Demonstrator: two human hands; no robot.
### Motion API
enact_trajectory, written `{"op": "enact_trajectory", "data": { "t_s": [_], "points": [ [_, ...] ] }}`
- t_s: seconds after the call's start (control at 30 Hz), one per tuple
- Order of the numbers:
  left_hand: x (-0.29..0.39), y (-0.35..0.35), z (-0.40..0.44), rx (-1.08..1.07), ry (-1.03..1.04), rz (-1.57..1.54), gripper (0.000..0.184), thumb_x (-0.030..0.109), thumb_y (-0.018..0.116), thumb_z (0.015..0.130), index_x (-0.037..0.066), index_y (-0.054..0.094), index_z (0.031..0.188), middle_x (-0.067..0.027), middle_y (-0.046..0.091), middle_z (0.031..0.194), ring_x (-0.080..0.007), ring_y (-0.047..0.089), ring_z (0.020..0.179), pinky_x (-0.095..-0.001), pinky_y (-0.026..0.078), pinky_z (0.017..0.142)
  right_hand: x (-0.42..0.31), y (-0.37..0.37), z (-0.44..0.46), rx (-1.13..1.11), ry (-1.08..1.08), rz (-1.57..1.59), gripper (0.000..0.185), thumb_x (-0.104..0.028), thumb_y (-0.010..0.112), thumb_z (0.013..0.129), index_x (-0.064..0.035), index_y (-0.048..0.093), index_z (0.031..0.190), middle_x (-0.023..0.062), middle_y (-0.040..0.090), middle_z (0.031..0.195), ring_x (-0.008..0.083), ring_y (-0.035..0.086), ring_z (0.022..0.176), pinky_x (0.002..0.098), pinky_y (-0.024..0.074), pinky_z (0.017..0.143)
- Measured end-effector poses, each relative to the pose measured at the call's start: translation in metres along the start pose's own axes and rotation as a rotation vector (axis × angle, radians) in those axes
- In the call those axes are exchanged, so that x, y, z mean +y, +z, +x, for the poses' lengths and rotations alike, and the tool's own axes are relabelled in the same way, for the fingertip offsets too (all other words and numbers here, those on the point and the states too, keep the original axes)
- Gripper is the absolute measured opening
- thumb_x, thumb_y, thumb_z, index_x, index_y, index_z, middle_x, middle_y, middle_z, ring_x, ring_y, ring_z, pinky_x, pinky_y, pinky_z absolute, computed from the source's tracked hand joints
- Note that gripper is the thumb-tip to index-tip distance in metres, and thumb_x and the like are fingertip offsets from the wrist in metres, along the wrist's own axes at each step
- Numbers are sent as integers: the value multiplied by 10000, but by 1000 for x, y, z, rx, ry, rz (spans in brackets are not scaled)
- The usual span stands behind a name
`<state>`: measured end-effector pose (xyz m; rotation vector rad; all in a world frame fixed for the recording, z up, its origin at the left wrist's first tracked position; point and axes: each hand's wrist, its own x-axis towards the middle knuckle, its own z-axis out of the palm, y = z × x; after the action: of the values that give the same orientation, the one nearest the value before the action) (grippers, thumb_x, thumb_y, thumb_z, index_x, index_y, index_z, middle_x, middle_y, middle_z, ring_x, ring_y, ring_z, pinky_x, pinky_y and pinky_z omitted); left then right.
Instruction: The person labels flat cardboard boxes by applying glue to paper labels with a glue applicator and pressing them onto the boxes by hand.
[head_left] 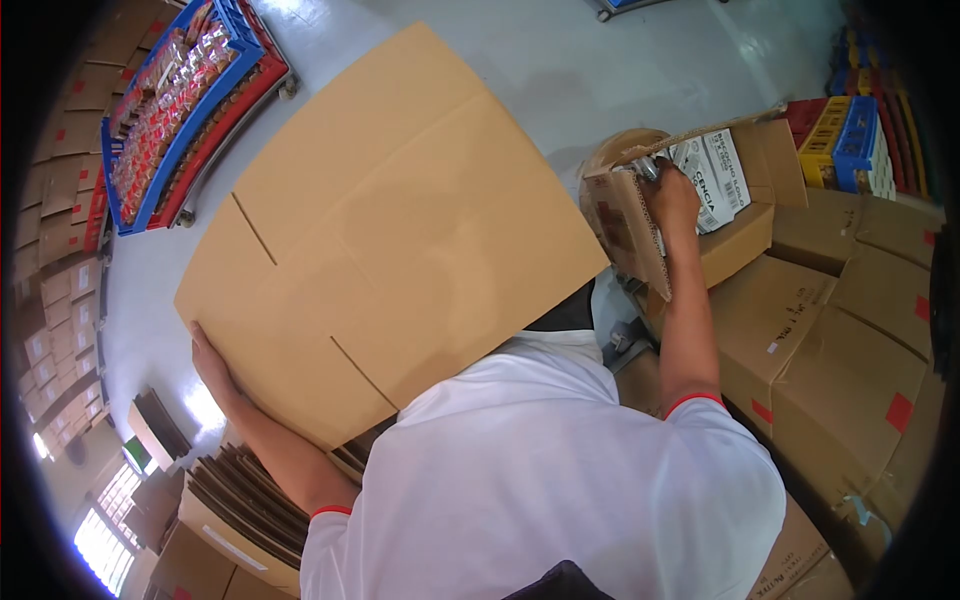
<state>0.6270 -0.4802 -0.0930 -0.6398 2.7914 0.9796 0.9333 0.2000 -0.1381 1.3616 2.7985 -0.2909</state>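
A large flattened cardboard box (400, 240) with cut slots lies across my lap. My left hand (210, 362) holds it by its left edge, fingers mostly hidden behind the board. On the right, my right hand (674, 203) reaches into an open cardboard box (738, 250). Its fingers are closed around a small greyish, shiny object (648, 168) that I cannot make out. White printed labels (722, 170) lie in that box, beside my right hand.
Sealed cartons (850, 370) with red tape are stacked at the right. Colored plastic crates (845, 145) stand behind them. At the upper left, a wheeled blue crate (240, 40) holds packaged goods. Folded cardboard sheets (245, 500) stand at the lower left.
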Motion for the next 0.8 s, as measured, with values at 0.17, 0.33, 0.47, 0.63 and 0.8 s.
{"op": "enact_trajectory", "data": {
  "t_s": [0.17,0.33,0.47,0.63,0.8],
  "points": [
    [2,0,-1,4,-29,-2,787,639,382,1071,-25,589,1440,-225,668,1359,-350,650,1222,-422,492,1036,2,3,1,-3,1,17,488,-291,763,816,-39,694,1228,240,754,1006,426,723,969,525,567,851],
    [-5,0,1,-7,-8,-45,770,629,396,1073,-15,584,1450,-211,670,1362,-331,653,1214,-408,496,1029,3,-2,5,8,-18,66,460,-256,767,822,-119,715,1258,217,760,1001,408,727,974,511,571,845],
    [-6,0,2,6,-9,-42,773,632,403,1071,-11,575,1463,-208,665,1374,-331,648,1226,-407,494,1035,3,-10,6,-54,-41,0,447,-256,787,838,-158,731,1270,200,764,1019,397,731,954,494,576,832],
    [-9,-2,6,2,24,3,774,631,400,1073,-11,563,1473,-214,657,1386,-339,640,1243,-411,488,1047,4,-10,3,-10,-107,-57,405,-260,779,869,-150,746,1257,196,764,1025,395,735,910,489,579,814],
    [-11,-1,7,-3,39,-6,795,654,407,1060,-3,562,1481,-201,665,1380,-319,650,1232,-400,499,1041,15,1,1,74,-214,-92,397,-229,767,874,-144,747,1261,187,765,1005,381,743,885,482,590,783]
  ]
}}
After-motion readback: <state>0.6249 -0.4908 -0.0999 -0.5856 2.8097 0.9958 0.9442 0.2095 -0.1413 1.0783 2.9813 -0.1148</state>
